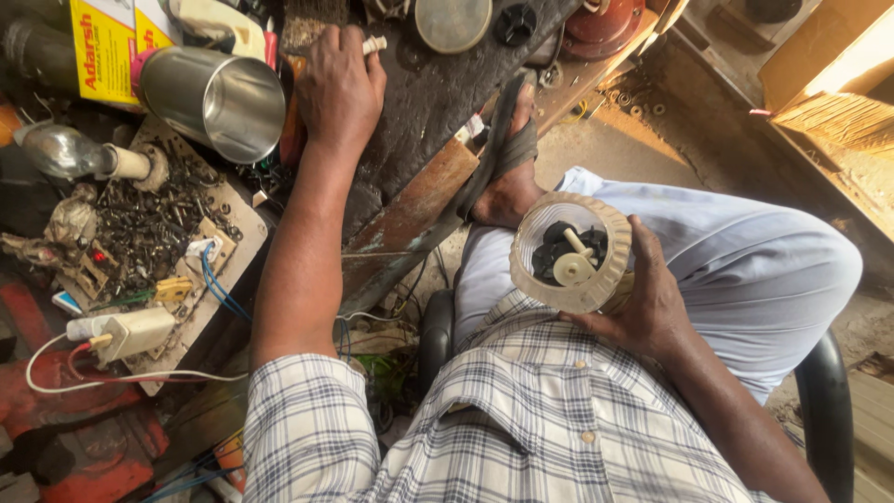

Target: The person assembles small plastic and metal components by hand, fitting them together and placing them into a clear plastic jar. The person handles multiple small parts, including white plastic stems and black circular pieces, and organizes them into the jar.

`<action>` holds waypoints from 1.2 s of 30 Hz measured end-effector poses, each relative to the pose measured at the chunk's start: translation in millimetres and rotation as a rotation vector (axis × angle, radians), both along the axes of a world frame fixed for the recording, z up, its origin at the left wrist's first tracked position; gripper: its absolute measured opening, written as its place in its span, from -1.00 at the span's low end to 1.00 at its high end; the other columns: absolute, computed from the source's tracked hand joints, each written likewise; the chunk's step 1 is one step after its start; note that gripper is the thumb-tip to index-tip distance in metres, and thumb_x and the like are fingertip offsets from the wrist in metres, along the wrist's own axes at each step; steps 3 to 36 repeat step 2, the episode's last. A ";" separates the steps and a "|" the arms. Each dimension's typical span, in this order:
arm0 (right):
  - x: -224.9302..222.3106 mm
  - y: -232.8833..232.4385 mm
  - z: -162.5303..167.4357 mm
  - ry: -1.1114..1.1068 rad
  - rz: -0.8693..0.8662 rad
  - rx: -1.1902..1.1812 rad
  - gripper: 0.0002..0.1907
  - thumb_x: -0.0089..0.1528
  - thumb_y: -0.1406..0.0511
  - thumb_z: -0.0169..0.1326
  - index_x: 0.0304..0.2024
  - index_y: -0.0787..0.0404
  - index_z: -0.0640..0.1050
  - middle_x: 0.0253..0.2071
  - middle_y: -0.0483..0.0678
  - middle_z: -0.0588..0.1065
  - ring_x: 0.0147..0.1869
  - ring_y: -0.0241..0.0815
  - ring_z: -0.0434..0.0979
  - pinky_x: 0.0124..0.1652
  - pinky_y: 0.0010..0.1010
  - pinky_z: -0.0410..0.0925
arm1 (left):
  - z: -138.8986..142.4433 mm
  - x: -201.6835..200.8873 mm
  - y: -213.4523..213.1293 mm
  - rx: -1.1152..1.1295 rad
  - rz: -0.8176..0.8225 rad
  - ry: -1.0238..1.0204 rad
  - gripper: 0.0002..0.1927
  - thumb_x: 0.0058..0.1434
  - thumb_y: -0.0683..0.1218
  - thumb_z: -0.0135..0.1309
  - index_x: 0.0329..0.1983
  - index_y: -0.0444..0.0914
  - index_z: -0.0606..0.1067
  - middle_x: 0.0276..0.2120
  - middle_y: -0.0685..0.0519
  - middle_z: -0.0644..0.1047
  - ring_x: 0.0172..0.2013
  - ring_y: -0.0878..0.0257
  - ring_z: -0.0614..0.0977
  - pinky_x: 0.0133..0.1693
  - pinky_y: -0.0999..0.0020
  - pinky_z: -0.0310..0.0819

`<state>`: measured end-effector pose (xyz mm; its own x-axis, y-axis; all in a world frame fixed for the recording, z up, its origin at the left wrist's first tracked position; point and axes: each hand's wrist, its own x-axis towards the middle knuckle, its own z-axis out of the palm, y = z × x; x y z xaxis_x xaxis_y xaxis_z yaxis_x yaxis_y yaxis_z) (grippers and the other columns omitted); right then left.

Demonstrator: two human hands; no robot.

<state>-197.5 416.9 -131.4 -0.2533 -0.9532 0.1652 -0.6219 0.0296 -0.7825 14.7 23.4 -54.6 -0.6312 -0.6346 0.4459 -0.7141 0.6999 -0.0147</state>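
We hold a translucent ribbed mixer-jar base [570, 253] in our right hand [643, 303], fingers wrapped round its far side, open end tilted up toward the camera, resting over the lap above the grey trousers [745, 261]. Inside: black coupler [557, 250] w/ a cream peg or spindle [575, 244] standing out of it. Our left hand [340, 84] is stretched out to the workbench [419, 112], knuckles up, closed round a small pale stub [373, 44] that pokes out past the fingers, w/ an orange handle [294, 112] showing just under the wrist.

To do this step well, our judgement: keep the right grip firm on the ribbing & the open end level so loose parts don't drop out; bring the tool across w/o brushing the steel cup [216, 96] lying on its side just beside the hand; brace the base against the thigh before any prying or turning, as thin plastic could crack under a skewed load.

Hard to make out: what the left hand really grips. Only the stub tip & a strip of orange show, and we can't tell if they are one tool. The coupler's fixing is in shadow; whether threaded or pressed, can't tell. Right palm side hidden behind the base. The heap of screws & scraps [149, 224] on the board is too small to sort. Sandalled foot [507, 158] is propped on the bench edge, toes cut from view by the strap
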 end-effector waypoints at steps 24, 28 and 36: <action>-1.5 -1.2 -1.1 -0.009 0.023 -0.028 0.49 -0.21 0.01 0.51 0.48 0.31 -0.15 0.35 0.38 0.25 0.39 0.31 0.38 0.28 0.03 0.31 | 1.4 -3.2 -2.8 0.028 0.032 -0.030 -0.78 0.38 -0.07 0.18 -0.07 -0.28 0.43 -0.13 -0.10 0.46 -0.05 -0.04 0.57 -0.14 0.04 0.51; -1.5 -1.2 -1.1 -0.009 0.023 -0.028 0.49 -0.21 0.01 0.51 0.48 0.31 -0.15 0.35 0.38 0.25 0.39 0.31 0.38 0.28 0.03 0.31 | 1.4 -3.2 -2.8 0.028 0.032 -0.030 -0.78 0.38 -0.07 0.18 -0.07 -0.28 0.43 -0.13 -0.10 0.46 -0.05 -0.04 0.57 -0.14 0.04 0.51; -1.5 -1.2 -1.1 -0.009 0.023 -0.028 0.49 -0.21 0.01 0.51 0.48 0.31 -0.15 0.35 0.38 0.25 0.39 0.31 0.38 0.28 0.03 0.31 | 1.4 -3.2 -2.8 0.028 0.032 -0.030 -0.78 0.38 -0.07 0.18 -0.07 -0.28 0.43 -0.13 -0.10 0.46 -0.05 -0.04 0.57 -0.14 0.04 0.51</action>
